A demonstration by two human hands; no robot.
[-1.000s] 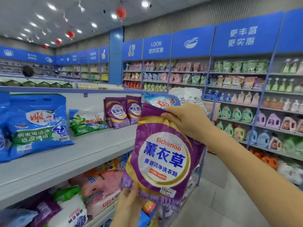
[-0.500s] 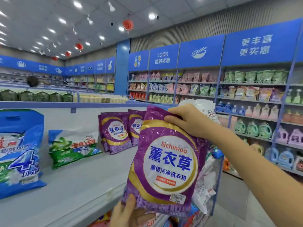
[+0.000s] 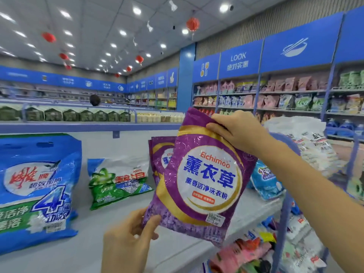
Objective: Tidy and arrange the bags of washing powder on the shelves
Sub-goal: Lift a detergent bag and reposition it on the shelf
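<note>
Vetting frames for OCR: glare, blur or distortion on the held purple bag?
Head view: purple bag sharp, print legible, speckled glare on its upper foil; price sticker smudgy; far shelves soft; wide-angle tilts the wall upright; lighting even, no hard shadows.

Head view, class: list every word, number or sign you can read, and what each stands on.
"Eichimoo": purple foil bag, top of its white circle.
"薰衣草": same bag, large blue characters.
"薰香洁净洗衣粉": same bag, the line below.
"LOOK": blue overhead sign.
"4": large blue plastic bag.
"ARIEL": green-and-white bag.
Price sticker on the purple bag: too blurred to read.
</note>
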